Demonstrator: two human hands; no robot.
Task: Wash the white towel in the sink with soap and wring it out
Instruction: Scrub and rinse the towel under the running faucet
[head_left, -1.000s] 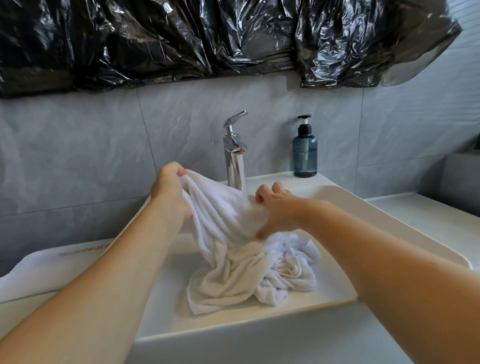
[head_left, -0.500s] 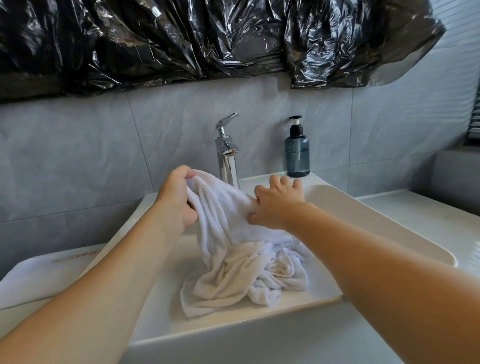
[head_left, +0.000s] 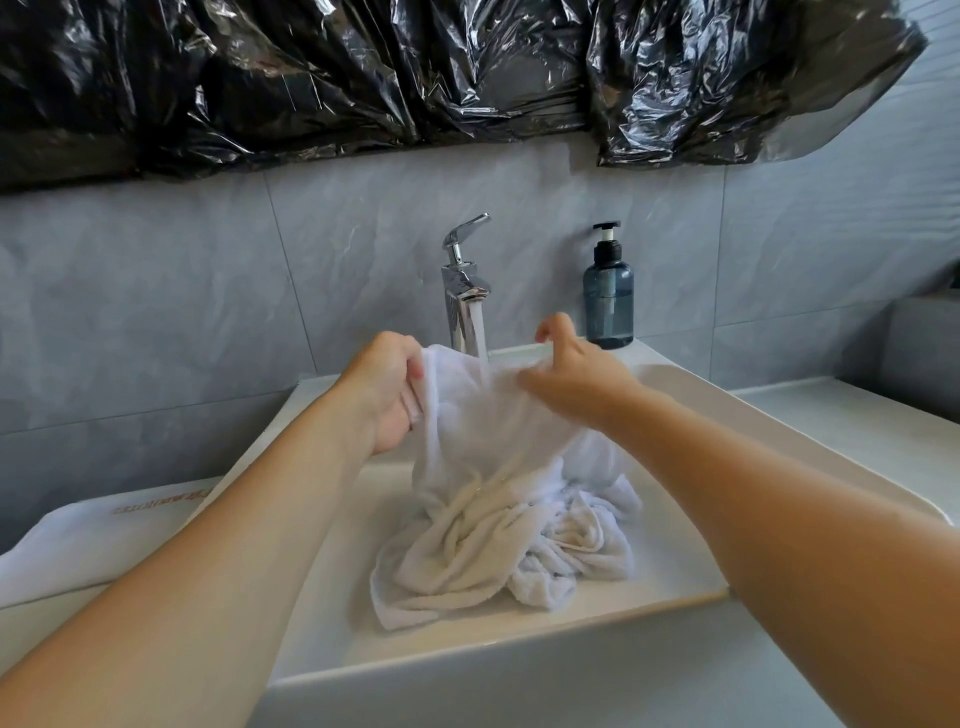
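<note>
The white towel (head_left: 498, 499) lies bunched in the white rectangular sink (head_left: 691, 415), its upper part lifted under the chrome faucet (head_left: 462, 291). Water streams from the spout onto the raised cloth. My left hand (head_left: 387, 395) grips the towel's upper left edge. My right hand (head_left: 576, 379) pinches the upper right edge, fingers curled. A dark blue soap pump bottle (head_left: 608, 296) stands on the sink's back rim, right of the faucet.
Another folded white towel (head_left: 93, 540) with orange lettering lies on the counter left of the sink. Grey tiled wall behind; black plastic sheeting (head_left: 415, 73) hangs above. A pale counter (head_left: 857, 415) extends to the right.
Both hands have lifted the towel's upper edge higher and spread it under the spout, where the water stream now shows. My right hand moved from pressing the cloth to pinching its edge.
</note>
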